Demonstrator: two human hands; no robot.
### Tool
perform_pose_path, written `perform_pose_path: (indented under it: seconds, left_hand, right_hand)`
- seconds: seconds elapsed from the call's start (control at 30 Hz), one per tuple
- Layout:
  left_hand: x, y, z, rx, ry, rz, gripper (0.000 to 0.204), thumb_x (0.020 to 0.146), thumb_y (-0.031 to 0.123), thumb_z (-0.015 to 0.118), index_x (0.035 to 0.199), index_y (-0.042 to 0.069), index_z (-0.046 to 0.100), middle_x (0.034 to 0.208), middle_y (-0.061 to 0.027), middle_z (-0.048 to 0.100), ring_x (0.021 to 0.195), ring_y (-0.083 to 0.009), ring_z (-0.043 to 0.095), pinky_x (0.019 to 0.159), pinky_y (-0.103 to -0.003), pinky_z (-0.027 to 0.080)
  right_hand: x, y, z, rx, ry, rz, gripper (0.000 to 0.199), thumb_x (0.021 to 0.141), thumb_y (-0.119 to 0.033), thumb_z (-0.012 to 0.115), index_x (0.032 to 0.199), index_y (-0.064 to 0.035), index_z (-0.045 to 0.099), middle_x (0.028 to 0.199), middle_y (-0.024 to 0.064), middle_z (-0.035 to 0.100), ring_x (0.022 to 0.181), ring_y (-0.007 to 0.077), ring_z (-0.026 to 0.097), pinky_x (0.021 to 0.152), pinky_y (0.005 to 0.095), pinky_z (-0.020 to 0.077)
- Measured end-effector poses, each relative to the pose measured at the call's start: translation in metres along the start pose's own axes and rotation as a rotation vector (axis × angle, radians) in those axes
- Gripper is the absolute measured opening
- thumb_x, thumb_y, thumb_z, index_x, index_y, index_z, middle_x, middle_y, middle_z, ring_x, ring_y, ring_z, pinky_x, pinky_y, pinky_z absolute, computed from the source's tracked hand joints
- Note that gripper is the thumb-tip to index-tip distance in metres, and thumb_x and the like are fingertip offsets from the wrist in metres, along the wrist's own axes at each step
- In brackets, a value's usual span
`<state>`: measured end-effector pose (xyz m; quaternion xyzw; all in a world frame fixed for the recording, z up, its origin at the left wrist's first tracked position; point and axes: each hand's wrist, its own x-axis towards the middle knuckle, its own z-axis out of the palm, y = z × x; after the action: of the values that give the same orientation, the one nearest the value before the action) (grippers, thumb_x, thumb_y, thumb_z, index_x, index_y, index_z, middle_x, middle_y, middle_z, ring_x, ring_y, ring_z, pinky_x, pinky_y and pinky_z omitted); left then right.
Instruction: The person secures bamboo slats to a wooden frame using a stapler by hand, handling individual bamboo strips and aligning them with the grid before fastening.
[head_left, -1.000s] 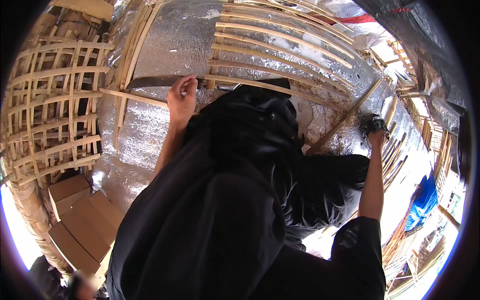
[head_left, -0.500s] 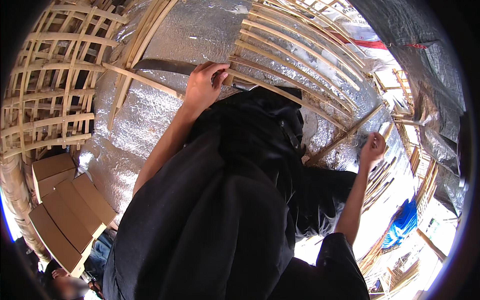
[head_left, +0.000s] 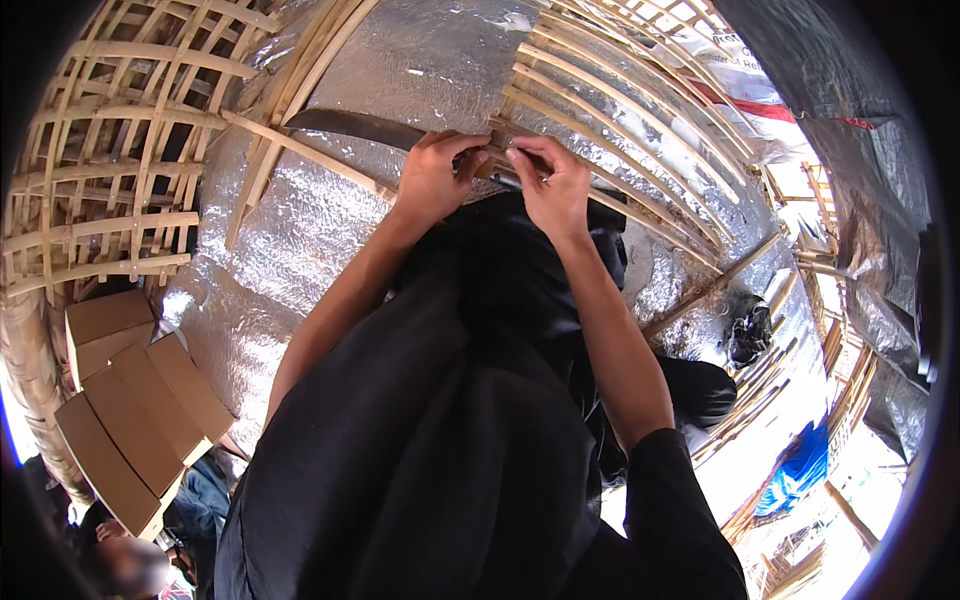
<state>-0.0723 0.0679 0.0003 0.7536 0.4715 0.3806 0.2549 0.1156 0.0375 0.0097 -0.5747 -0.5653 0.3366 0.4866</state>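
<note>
My left hand [head_left: 432, 180] is closed, its thumb and fingertips pinched together at the left end of a bamboo slat frame [head_left: 590, 125]. Close beside it, my right hand [head_left: 553, 190] pinches with thumb and forefinger at the same corner. What is between the fingertips of either hand is too small to make out. A machete with a long dark curved blade [head_left: 350, 123] lies on the silvery sheet, pointing left from behind my left hand. Its handle is mostly hidden by my hands. The slats lie in a row, running away to the right.
Silvery foil sheeting [head_left: 275, 260] covers the floor. A woven bamboo lattice [head_left: 120, 150] stands at the left, above cardboard boxes [head_left: 135, 400]. Another person [head_left: 200, 500] sits at the lower left. At the right are a black tangled thing [head_left: 748, 330], bamboo strips [head_left: 760, 385] and a blue plastic sheet [head_left: 795, 470].
My right hand has come from the far right to beside my left hand at the slats' end. My left hand stays at the corner. The black tangled thing now shows at the right.
</note>
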Motion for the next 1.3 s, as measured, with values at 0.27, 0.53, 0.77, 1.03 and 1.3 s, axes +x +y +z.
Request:
perform_pose_path:
  seconds: [0.27, 0.53, 0.77, 1.03, 1.3]
  left_hand:
    - [-0.006, -0.027, -0.011, 0.027, 0.027, 0.000, 0.022, 0.089, 0.012, 0.078, 0.111, 0.009, 0.079, 0.096, -0.0122, 0.078, 0.083, -0.0300, 0.072, 0.078, -0.041, 0.057]
    - [-0.008, -0.025, -0.015, 0.055, 0.024, -0.016, 0.021, 0.089, 0.011, 0.079, 0.110, 0.009, 0.079, 0.095, -0.0109, 0.078, 0.082, -0.0322, 0.071, 0.080, -0.041, 0.056]
    - [-0.004, -0.006, 0.008, 0.042, 0.012, -0.019, 0.021, 0.089, 0.011, 0.078, 0.110, 0.010, 0.078, 0.096, -0.0125, 0.078, 0.086, -0.0343, 0.072, 0.080, -0.043, 0.057]
    - [0.009, -0.003, 0.017, 0.114, 0.025, -0.015, 0.012, 0.096, 0.015, 0.073, 0.096, 0.003, 0.073, 0.089, -0.0175, 0.074, 0.083, -0.0379, 0.072, 0.071, -0.045, 0.055]
    - [0.010, 0.009, 0.020, -0.043, -0.044, -0.290, 0.023, 0.095, 0.024, 0.077, 0.099, 0.002, 0.079, 0.082, -0.0174, 0.077, 0.077, -0.0271, 0.078, 0.070, -0.037, 0.058]
  right_hand:
    - [0.009, 0.001, 0.031, -0.085, 0.002, -0.033, 0.008, 0.094, -0.008, 0.077, 0.100, -0.0036, 0.074, 0.095, 0.0122, 0.080, 0.087, 0.0225, 0.080, 0.074, 0.0333, 0.0620]
    - [0.012, -0.010, 0.030, -0.219, -0.075, -0.122, 0.008, 0.091, -0.006, 0.076, 0.097, -0.0027, 0.072, 0.094, 0.0158, 0.078, 0.084, 0.0316, 0.078, 0.072, 0.0372, 0.0620]
    - [0.007, -0.008, -0.002, -0.349, -0.109, -0.164, 0.010, 0.093, -0.008, 0.075, 0.101, -0.0032, 0.072, 0.093, 0.0161, 0.077, 0.084, 0.0306, 0.078, 0.072, 0.0378, 0.0618]
    - [0.014, 0.026, -0.058, -0.158, 0.103, -0.044, 0.015, 0.096, -0.010, 0.075, 0.107, -0.0010, 0.071, 0.099, 0.0141, 0.078, 0.091, 0.0215, 0.078, 0.081, 0.0326, 0.0605]
    - [0.014, -0.002, -0.036, -0.126, -0.085, -0.194, 0.011, 0.092, -0.008, 0.077, 0.102, -0.0034, 0.073, 0.094, 0.0139, 0.078, 0.084, 0.0271, 0.078, 0.074, 0.0355, 0.0612]
